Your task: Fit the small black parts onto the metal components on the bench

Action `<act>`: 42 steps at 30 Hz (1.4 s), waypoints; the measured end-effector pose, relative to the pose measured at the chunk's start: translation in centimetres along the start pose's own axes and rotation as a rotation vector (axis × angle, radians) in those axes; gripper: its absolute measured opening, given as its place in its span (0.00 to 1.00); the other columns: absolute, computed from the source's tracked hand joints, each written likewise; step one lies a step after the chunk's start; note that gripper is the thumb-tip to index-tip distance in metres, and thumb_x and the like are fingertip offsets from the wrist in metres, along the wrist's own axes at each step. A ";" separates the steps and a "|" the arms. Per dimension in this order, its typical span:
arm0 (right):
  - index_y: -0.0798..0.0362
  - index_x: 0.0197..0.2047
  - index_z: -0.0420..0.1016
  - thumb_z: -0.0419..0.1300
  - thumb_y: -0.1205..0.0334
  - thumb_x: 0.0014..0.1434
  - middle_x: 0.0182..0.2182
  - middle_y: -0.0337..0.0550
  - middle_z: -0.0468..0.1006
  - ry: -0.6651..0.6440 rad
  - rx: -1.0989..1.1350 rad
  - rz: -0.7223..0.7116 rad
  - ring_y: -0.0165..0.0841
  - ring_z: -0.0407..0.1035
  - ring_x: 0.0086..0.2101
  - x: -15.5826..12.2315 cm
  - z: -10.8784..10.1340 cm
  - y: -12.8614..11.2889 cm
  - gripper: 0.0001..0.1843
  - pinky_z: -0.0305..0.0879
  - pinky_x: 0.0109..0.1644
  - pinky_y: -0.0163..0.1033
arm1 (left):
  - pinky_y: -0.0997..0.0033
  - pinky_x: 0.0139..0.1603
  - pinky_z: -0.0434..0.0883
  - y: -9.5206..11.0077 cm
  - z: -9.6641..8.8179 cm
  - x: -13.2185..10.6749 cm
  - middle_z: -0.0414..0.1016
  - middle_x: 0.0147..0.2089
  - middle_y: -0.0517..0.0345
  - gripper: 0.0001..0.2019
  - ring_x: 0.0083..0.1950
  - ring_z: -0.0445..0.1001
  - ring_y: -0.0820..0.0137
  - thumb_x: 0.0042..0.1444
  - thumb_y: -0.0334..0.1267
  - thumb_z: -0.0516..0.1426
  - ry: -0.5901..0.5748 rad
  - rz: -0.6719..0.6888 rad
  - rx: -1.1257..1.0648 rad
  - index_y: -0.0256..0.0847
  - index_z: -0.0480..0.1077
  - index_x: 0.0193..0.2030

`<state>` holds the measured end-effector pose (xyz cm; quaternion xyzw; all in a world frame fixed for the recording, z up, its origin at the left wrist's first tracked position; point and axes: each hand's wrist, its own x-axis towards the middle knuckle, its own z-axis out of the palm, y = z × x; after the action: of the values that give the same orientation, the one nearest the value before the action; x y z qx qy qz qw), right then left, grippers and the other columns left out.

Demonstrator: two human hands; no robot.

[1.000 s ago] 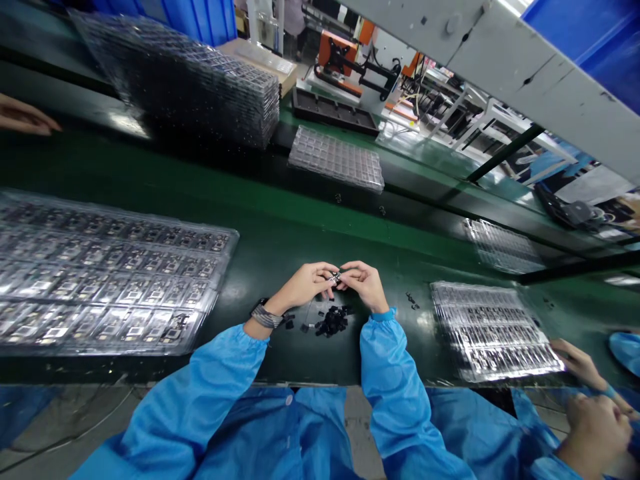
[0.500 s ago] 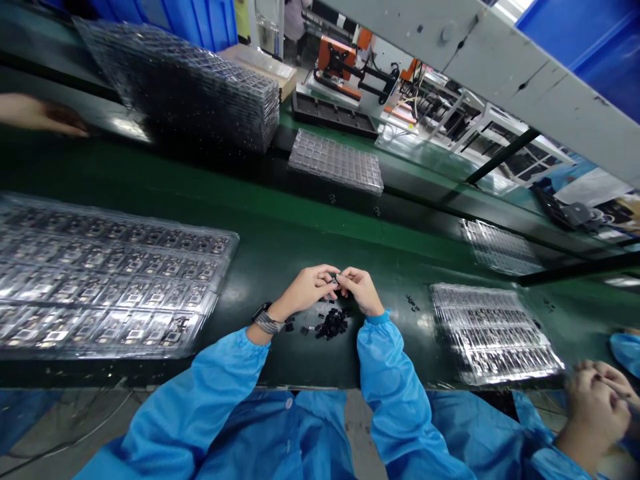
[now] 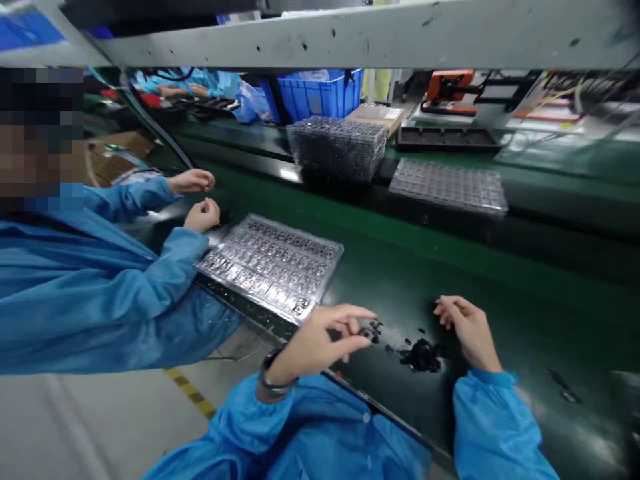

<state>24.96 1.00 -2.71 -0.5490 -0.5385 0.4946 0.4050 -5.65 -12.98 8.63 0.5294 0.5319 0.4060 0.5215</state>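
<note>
My left hand [image 3: 323, 340] hovers over the dark green belt [image 3: 450, 267], its thumb and forefinger pinched on a small dark part [image 3: 367, 331]. Just left of it lies a clear blister tray [image 3: 273, 265] filled with small components. My right hand [image 3: 465, 327] hangs above the belt with its fingers loosely curled and nothing in them. Between my hands sits a small pile of black parts [image 3: 420, 353], with a few loose ones scattered beside it.
A co-worker in a blue coat sits at my left; that person's hands [image 3: 197, 200] rest near the tray's far end. A stack of clear trays [image 3: 337, 147], a single tray [image 3: 447, 187] and a blue bin [image 3: 320, 97] stand across the belt. A grey beam [image 3: 350, 40] runs overhead.
My head has turned left, bringing the co-worker into view. My hands have come apart; the left one keeps a small part and has moved toward the tray, and the right one has let go.
</note>
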 end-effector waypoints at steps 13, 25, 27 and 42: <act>0.55 0.34 0.76 0.63 0.31 0.55 0.26 0.48 0.79 -0.061 -0.168 -0.080 0.32 0.69 0.22 -0.2 1.0 0.4 0.31 0.66 0.26 0.37 | 0.71 0.32 0.65 -8.2 -12.5 -1.9 0.70 0.27 0.62 0.20 0.29 0.69 0.69 0.54 0.48 0.63 0.327 -0.127 0.480 0.39 0.75 0.50; 0.53 0.34 0.76 0.59 0.42 0.60 0.26 0.47 0.79 -0.029 -0.268 -0.117 0.35 0.72 0.24 -0.2 1.2 1.2 0.20 0.67 0.30 0.38 | 0.66 0.38 0.69 -7.3 -12.9 -1.2 0.78 0.36 0.53 0.18 0.32 0.71 0.65 0.54 0.53 0.61 0.358 -0.139 0.700 0.41 0.80 0.42; 0.52 0.34 0.76 0.58 0.47 0.61 0.26 0.45 0.79 -0.023 -0.315 -0.137 0.35 0.72 0.25 -0.3 1.3 1.1 0.17 0.65 0.31 0.38 | 0.66 0.38 0.70 -7.0 -13.0 -1.2 0.78 0.35 0.54 0.18 0.32 0.71 0.66 0.54 0.53 0.61 0.367 -0.134 0.706 0.41 0.80 0.40; 0.51 0.31 0.78 0.68 0.73 0.51 0.30 0.39 0.78 -0.397 -0.760 -0.194 0.32 0.70 0.31 -1.8 0.9 -1.1 0.08 0.56 0.35 0.35 | 0.72 0.39 0.72 3.8 4.3 10.5 0.77 0.50 0.51 0.12 0.42 0.76 0.68 0.63 0.43 0.59 0.086 0.300 0.513 0.41 0.78 0.47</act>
<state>24.03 -0.72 -1.65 -0.5000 -0.7988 0.3168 0.1074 0.21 -2.77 10.49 0.6990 0.5545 0.3528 0.2819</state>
